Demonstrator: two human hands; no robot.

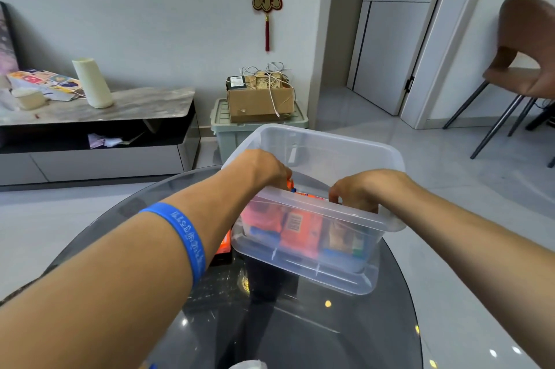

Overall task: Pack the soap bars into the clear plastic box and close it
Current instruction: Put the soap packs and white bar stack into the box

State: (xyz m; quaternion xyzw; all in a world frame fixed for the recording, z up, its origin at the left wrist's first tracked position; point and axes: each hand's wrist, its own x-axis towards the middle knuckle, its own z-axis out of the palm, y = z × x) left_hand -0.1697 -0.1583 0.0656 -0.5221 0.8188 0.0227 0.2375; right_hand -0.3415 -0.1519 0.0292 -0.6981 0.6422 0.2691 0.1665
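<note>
Head view shows the soap bars (pixel 295 226) already standing on edge inside the clear plastic box (pixel 345 155), orange wrappers pressed against its near wall with a tan-wrapped one beside them toward the right. The box sits on the dark round glass bench (pixel 300 332), toward its far edge and tipped a little toward you. Your left hand (pixel 264 168) reaches over the near rim, its fingers closed on an orange bar at the top of the row. Your right hand (pixel 360 188) is down inside at the near right corner; its fingers curl around something there, but you cannot tell what, as the rim hides them. One more orange bar (pixel 224 244) lies on the bench just outside the box's left wall, half hidden by your left arm. You look to be mid-packing, seating bars into the row. Next, that outside bar needs picking up and fitting in; no lid is in sight, so closing calls for finding it first.
</note>
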